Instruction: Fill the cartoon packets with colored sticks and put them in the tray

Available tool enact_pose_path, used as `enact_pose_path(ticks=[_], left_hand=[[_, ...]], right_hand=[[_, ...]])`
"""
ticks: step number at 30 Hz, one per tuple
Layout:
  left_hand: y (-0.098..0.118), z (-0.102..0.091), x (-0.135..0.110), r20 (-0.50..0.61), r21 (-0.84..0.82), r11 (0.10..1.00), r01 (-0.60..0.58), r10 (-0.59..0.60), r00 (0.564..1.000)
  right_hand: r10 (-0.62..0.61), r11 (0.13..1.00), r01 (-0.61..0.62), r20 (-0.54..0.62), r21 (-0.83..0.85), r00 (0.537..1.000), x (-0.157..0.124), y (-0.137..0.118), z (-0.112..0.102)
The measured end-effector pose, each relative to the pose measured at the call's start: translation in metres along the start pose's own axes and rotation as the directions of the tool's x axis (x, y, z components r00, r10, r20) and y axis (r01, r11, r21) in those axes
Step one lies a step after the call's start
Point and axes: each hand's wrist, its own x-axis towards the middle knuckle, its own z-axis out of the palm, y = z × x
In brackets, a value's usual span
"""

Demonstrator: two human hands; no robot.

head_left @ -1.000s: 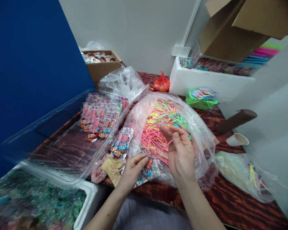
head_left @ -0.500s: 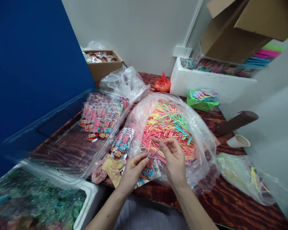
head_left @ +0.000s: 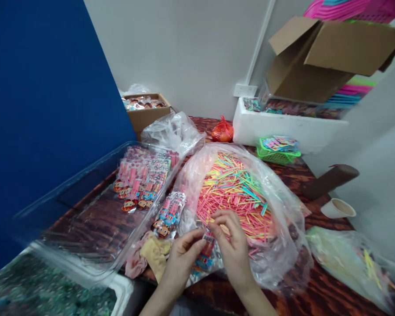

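Near the table's front edge, my left hand pinches the upper edge of a small printed plastic packet with a cartoon figure. My right hand is at the packet's top, thumb and fingers closed together; what they pinch is too small to make out. Just beyond both hands lies a big clear plastic bag, spread open around a heap of short thin plastic sticks, mostly pink and yellow with some blue-green. Left of my hands, several like packets overlap in a small pile.
A clear plastic tray with stacked packets stands left, beside crumpled cloths. Behind are a carton, a red bag, a white foam box and a green basket. A paper cup lies tilted at right.
My right hand has come down and left, from above the stick heap to the packet's top beside my left hand. The view has tilted upward, so everything sits lower.
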Motion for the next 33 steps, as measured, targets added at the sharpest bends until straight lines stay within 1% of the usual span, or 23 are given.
enact_pose_path(ticks=[2,4,6,8,9,11,13,14,15,17,18,20,22,24,26,30,33], left_hand=[[0.004,-0.002,-0.002,0.02,0.022,0.999,-0.025,0.025,0.999],[0.009,-0.005,-0.005,0.036,0.033,0.999,-0.029,0.028,0.999],[0.016,-0.01,-0.009,0.065,0.044,0.999,-0.026,0.023,0.998],[0.023,-0.018,-0.01,0.098,0.101,0.995,-0.028,0.018,0.995],[0.027,-0.024,-0.009,0.098,0.145,0.989,-0.033,0.019,0.995],[0.033,-0.036,-0.004,0.059,0.247,0.968,-0.051,0.037,0.998],[0.035,-0.05,0.007,0.009,0.359,0.927,-0.106,0.11,0.994],[0.032,-0.056,0.014,-0.013,0.421,0.895,-0.147,0.168,0.986],[0.027,-0.061,0.022,-0.033,0.488,0.853,-0.187,0.232,0.972],[0.012,-0.069,0.038,-0.091,0.606,0.758,-0.241,0.367,0.926],[0.002,-0.072,0.045,-0.104,0.647,0.724,-0.239,0.394,0.913],[-0.018,-0.075,0.057,-0.12,0.696,0.681,-0.228,0.424,0.898],[-0.035,-0.076,0.063,-0.123,0.726,0.652,-0.22,0.438,0.89],[-0.045,-0.075,0.064,-0.124,0.739,0.638,-0.217,0.445,0.887],[-0.05,-0.074,0.062,-0.122,0.742,0.634,-0.219,0.449,0.885],[-0.053,-0.073,0.057,-0.103,0.753,0.612,-0.242,0.473,0.875],[-0.053,-0.071,0.055,-0.11,0.76,0.601,-0.246,0.493,0.863]], right_hand=[[-0.025,0.997,0.033,0.102,-0.075,0.994,-0.006,-0.001,0.0],[-0.015,0.993,0.035,0.18,-0.108,0.984,-0.011,-0.006,-0.002],[-0.003,0.995,0.027,0.238,-0.1,0.971,-0.013,-0.012,-0.002],[0.008,1.0,0.001,0.293,-0.03,0.956,-0.011,-0.016,-0.002],[0.021,0.999,-0.03,0.305,0.024,0.952,-0.008,-0.016,0.0],[0.058,0.989,-0.095,0.296,0.114,0.953,0.007,-0.01,0.006],[0.1,0.984,-0.136,0.276,0.118,0.956,0.03,0.004,0.019],[0.101,0.989,-0.127,0.285,0.073,0.953,0.045,0.014,0.029],[0.142,0.989,-0.149,0.327,-0.004,0.934,0.06,0.023,0.04],[0.291,0.947,-0.196,0.422,-0.254,0.859,0.091,0.041,0.065],[0.336,0.912,-0.165,0.452,-0.375,0.826,0.105,0.049,0.078],[0.374,0.879,-0.142,0.472,-0.456,0.799,0.128,0.06,0.099],[0.396,0.861,-0.132,0.485,-0.491,0.78,0.142,0.066,0.114],[0.419,0.846,-0.128,0.497,-0.518,0.76,0.148,0.071,0.121],[0.435,0.838,-0.13,0.506,-0.53,0.745,0.15,0.075,0.123],[0.454,0.841,-0.168,0.502,-0.515,0.736,0.148,0.084,0.121],[0.473,0.844,-0.215,0.491,-0.491,0.732,0.146,0.086,0.121]])
